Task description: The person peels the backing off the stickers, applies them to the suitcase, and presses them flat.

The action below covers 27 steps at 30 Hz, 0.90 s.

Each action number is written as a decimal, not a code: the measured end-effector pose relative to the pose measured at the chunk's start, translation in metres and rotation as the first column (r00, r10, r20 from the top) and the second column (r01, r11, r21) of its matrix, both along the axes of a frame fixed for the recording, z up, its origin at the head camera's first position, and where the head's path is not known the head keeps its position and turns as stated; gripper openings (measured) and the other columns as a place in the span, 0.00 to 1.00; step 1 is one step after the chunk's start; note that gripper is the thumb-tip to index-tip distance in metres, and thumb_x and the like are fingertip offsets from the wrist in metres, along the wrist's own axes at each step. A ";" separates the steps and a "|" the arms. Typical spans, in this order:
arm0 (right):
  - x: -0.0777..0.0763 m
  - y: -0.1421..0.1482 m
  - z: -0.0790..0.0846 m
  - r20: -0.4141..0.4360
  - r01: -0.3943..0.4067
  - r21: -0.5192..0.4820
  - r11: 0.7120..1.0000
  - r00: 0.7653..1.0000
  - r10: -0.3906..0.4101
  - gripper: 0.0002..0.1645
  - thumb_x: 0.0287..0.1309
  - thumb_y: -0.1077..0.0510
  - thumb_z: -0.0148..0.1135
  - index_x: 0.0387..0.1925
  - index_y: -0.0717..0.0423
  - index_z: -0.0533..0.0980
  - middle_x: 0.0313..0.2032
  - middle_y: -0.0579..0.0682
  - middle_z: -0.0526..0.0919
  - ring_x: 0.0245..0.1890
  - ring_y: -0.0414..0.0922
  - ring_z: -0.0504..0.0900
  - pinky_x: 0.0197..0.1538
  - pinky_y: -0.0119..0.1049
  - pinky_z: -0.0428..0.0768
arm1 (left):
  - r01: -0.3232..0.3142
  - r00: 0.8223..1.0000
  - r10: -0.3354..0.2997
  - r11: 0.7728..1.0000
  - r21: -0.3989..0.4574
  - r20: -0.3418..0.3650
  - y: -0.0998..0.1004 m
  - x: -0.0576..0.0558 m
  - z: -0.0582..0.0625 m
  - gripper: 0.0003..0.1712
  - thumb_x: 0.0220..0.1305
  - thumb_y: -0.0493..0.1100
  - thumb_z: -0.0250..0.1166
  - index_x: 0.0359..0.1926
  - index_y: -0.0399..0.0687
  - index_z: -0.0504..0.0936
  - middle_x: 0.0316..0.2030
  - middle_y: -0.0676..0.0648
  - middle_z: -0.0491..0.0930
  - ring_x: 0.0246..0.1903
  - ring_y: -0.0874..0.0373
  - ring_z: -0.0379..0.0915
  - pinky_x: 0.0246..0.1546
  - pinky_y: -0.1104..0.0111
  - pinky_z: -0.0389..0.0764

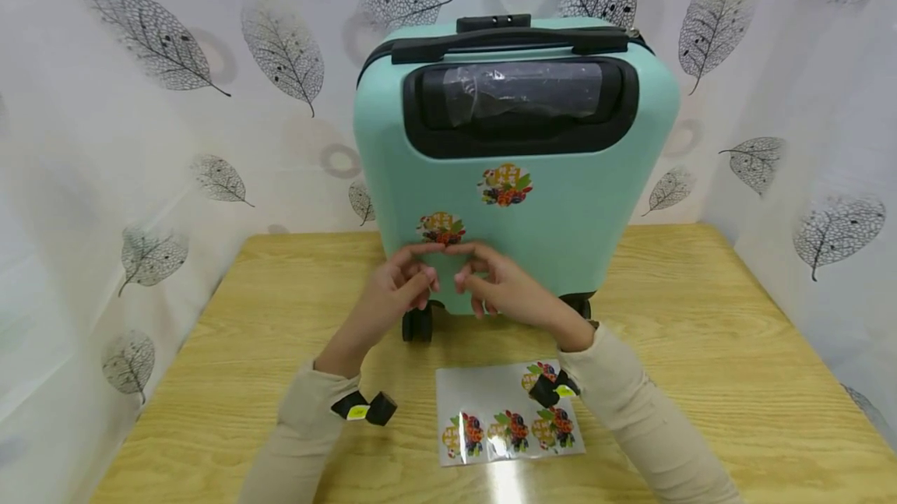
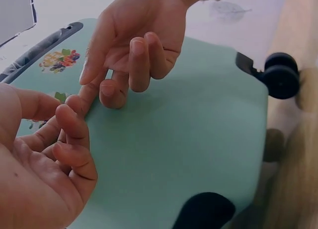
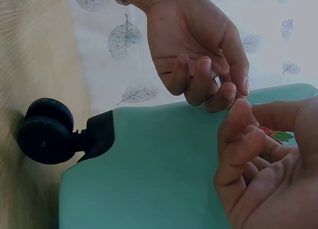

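Observation:
A mint-green suitcase (image 1: 561, 216) stands upright on the table. A round fruit sticker (image 1: 441, 225) is on its front at lower left, and another fruit sticker (image 1: 506, 185) sits higher, to the right. My left hand (image 1: 399, 286) touches the lower sticker's bottom edge with an extended index finger. From the other side my right hand (image 1: 511, 286) does the same, the two index fingertips nearly meeting. In both wrist views the other fingers bend loosely. The hands partly cover the lower sticker in the right wrist view.
A sheet of stickers (image 1: 469, 387) lies on the wooden table (image 1: 245, 379) in front of the suitcase, partly under the right wrist. Black wheels (image 1: 417, 323) support the suitcase. Behind stands a leaf-patterned backdrop (image 1: 294, 153).

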State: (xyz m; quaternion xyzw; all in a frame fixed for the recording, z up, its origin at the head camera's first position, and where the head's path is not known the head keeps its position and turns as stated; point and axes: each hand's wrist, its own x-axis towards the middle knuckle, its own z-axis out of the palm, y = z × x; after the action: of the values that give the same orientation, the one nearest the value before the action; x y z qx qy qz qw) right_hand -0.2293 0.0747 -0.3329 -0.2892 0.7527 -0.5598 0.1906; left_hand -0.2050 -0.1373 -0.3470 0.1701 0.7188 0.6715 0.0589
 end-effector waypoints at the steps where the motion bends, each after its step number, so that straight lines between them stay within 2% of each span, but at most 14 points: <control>1: 0.000 0.000 -0.001 0.002 -0.002 0.001 1.000 1.000 0.002 0.26 0.72 0.58 0.46 0.69 0.50 0.60 0.42 0.66 0.75 0.19 0.43 0.76 0.20 0.33 0.70 | 0.000 1.000 0.000 1.000 0.002 0.008 0.000 0.001 -0.001 0.21 0.72 0.36 0.51 0.64 0.41 0.68 0.30 0.53 0.77 0.21 0.64 0.67 0.23 0.75 0.70; 5: 0.001 0.000 -0.005 0.006 -0.008 -0.003 1.000 1.000 0.008 0.27 0.71 0.59 0.46 0.69 0.51 0.59 0.41 0.62 0.76 0.18 0.42 0.75 0.18 0.32 0.69 | 0.005 1.000 -0.005 1.000 -0.010 0.014 0.001 0.002 -0.004 0.21 0.72 0.36 0.51 0.64 0.41 0.69 0.30 0.53 0.76 0.21 0.64 0.67 0.22 0.75 0.68; 9: 0.001 0.002 -0.003 0.013 -0.006 -0.001 1.000 1.000 0.006 0.26 0.71 0.59 0.45 0.69 0.51 0.59 0.42 0.64 0.75 0.19 0.42 0.75 0.19 0.32 0.69 | 0.026 1.000 -0.026 1.000 -0.011 0.012 -0.001 0.001 -0.003 0.21 0.73 0.37 0.50 0.64 0.40 0.67 0.30 0.54 0.76 0.21 0.64 0.66 0.24 0.75 0.69; 12: 0.001 0.003 0.003 0.003 0.005 -0.007 1.000 1.000 -0.005 0.26 0.72 0.58 0.45 0.69 0.51 0.60 0.42 0.67 0.75 0.19 0.45 0.76 0.20 0.35 0.70 | 0.030 1.000 -0.030 1.000 -0.003 -0.001 -0.003 0.000 0.001 0.21 0.74 0.37 0.49 0.65 0.38 0.67 0.30 0.54 0.76 0.22 0.64 0.66 0.25 0.75 0.70; 16: -0.001 0.007 0.012 -0.014 0.011 -0.035 0.999 1.000 -0.012 0.25 0.72 0.57 0.45 0.68 0.52 0.60 0.42 0.64 0.77 0.20 0.49 0.80 0.21 0.39 0.74 | 0.020 0.999 -0.020 1.000 -0.007 -0.028 -0.007 -0.003 0.009 0.20 0.74 0.38 0.49 0.64 0.38 0.67 0.30 0.55 0.76 0.21 0.64 0.65 0.23 0.75 0.68; 27: -0.001 0.009 0.032 -0.053 -0.022 -0.061 0.998 0.998 0.019 0.27 0.73 0.54 0.46 0.69 0.53 0.59 0.43 0.61 0.80 0.23 0.48 0.83 0.22 0.38 0.76 | 0.031 0.996 -0.032 0.999 -0.016 -0.078 -0.005 -0.005 0.029 0.20 0.73 0.37 0.49 0.64 0.39 0.67 0.31 0.54 0.76 0.22 0.63 0.66 0.23 0.74 0.69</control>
State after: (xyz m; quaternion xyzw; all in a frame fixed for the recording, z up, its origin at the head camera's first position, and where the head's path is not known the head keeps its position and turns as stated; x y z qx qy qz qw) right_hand -0.2299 0.0833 -0.3009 -0.3172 0.7368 -0.5730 0.1675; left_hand -0.2104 -0.1421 -0.3184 0.2073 0.7228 0.6579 0.0424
